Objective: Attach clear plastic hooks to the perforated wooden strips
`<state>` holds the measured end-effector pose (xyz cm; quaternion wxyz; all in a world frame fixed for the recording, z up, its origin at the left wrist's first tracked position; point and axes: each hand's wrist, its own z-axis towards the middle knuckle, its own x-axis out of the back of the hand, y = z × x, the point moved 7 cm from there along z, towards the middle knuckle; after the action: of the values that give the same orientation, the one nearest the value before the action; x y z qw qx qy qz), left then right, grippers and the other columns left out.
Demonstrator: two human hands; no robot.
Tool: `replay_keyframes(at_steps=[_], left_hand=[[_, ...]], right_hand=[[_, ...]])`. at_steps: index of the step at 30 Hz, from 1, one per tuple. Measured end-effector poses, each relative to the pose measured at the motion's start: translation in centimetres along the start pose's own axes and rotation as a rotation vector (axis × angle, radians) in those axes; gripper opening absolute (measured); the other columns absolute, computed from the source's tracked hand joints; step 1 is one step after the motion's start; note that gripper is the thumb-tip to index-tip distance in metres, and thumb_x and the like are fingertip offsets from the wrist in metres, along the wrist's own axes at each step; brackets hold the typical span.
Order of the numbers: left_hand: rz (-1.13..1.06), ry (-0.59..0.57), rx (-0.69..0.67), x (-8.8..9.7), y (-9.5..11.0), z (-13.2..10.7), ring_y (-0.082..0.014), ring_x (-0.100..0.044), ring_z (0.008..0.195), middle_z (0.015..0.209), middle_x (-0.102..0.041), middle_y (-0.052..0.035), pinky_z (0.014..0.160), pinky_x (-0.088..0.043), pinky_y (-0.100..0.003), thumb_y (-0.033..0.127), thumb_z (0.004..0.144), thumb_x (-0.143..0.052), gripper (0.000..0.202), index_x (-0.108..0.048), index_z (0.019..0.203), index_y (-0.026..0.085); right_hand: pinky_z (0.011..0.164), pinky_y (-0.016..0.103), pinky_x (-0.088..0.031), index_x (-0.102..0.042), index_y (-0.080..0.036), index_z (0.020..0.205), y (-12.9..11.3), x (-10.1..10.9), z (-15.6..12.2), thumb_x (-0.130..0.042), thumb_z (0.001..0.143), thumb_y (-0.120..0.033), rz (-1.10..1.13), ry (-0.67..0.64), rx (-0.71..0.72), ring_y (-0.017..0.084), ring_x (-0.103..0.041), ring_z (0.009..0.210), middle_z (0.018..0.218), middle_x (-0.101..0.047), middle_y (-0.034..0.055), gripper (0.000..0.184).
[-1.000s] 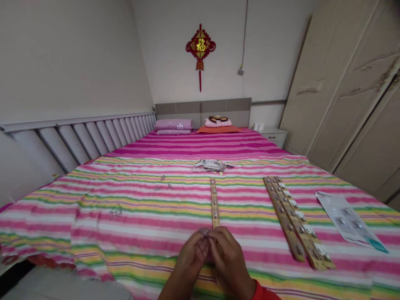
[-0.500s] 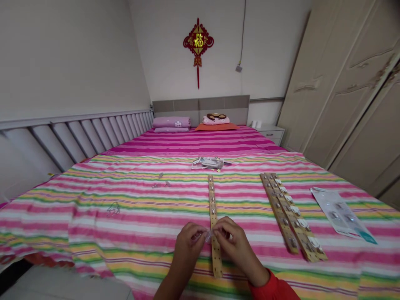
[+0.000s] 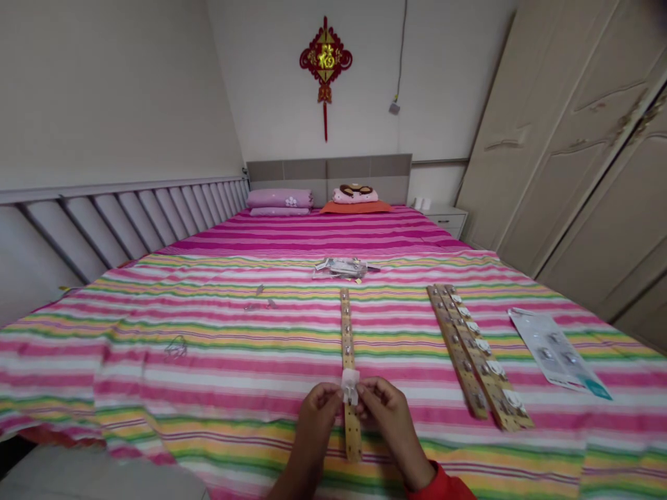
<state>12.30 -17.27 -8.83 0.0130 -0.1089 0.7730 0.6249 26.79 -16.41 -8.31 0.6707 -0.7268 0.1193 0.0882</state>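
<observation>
My left hand [image 3: 319, 410] and my right hand [image 3: 384, 410] are pinched together on a small white hook piece [image 3: 349, 384]. They hold it just above a long wooden strip [image 3: 347, 361] with metal studs. The strip lies lengthwise on the striped bedspread [image 3: 208, 361] in front of me. A red sleeve covers my right wrist.
Two more wooden strips [image 3: 476, 354] with white hooks lie to the right, and beyond them a flat plastic package [image 3: 557, 354]. A heap of small packets [image 3: 341, 267] sits mid-bed, with loose metal bits [image 3: 260, 302] to the left. Pillows [image 3: 281, 201] are at the headboard and a wardrobe [image 3: 583, 160] stands right.
Both hands have moved forward along the strip and raised the small white piece into sight between the fingertips. The view has tilted slightly downward.
</observation>
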Motion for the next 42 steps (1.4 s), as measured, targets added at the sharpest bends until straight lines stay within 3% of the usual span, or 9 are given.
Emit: replay_keyframes(at_steps=[5,10,20,30,42], left_hand=[[0.071,0.004,-0.074,-0.7,0.5,0.2,-0.0135,-0.056,0.055,0.056,-0.059,0.0023,0.055,-0.043,-0.023,0.037,0.061,-0.071,0.025,-0.062,0.074,0.017],[0.226,0.012,-0.162,-1.1,1.4,1.5,-0.0155,-0.059,0.058,0.06,-0.063,0.0002,0.057,-0.045,-0.024,0.036,0.068,-0.064,0.017,-0.059,0.066,0.019],[0.38,0.018,-0.136,-1.1,0.7,4.2,-0.0162,-0.06,0.062,0.061,-0.064,0.001,0.062,-0.044,-0.025,0.031,0.069,-0.062,0.011,-0.06,0.067,0.02],[0.528,0.004,-0.122,-1.2,0.2,5.1,-0.0152,-0.059,0.062,0.064,-0.063,0.0007,0.06,-0.042,-0.024,0.028,0.073,-0.059,0.009,-0.061,0.07,0.02],[0.533,0.024,-0.075,-0.8,-0.8,5.8,-0.0159,-0.061,0.065,0.065,-0.066,0.0001,0.062,-0.041,-0.023,0.025,0.07,-0.063,0.005,-0.062,0.069,0.021]], right_hand=[[0.041,0.022,-0.039,-0.064,-0.015,0.068,0.8,0.5,0.7,-0.078,0.052,-0.057,-0.002,0.07,-0.029,0.011,-0.05,0.038,0.043,-0.058,-0.0021,0.047],[0.041,0.023,-0.039,-0.065,-0.014,0.065,0.8,0.5,2.2,-0.077,0.052,-0.055,-0.026,0.077,0.003,0.012,-0.05,0.039,0.043,-0.058,-0.0018,0.045],[0.041,0.027,-0.041,-0.065,-0.017,0.06,0.8,0.8,3.8,-0.071,0.057,-0.056,-0.168,0.144,0.099,0.014,-0.05,0.041,0.046,-0.059,-0.0005,0.039],[0.045,0.027,-0.044,-0.067,-0.018,0.062,0.8,1.2,4.1,-0.065,0.066,-0.047,-0.312,0.181,0.161,0.019,-0.058,0.053,0.059,-0.068,0.0041,0.029],[0.045,0.027,-0.042,-0.064,-0.019,0.058,1.5,1.4,4.6,-0.068,0.061,-0.049,-0.302,0.192,0.124,0.017,-0.055,0.049,0.053,-0.064,0.0024,0.03]])
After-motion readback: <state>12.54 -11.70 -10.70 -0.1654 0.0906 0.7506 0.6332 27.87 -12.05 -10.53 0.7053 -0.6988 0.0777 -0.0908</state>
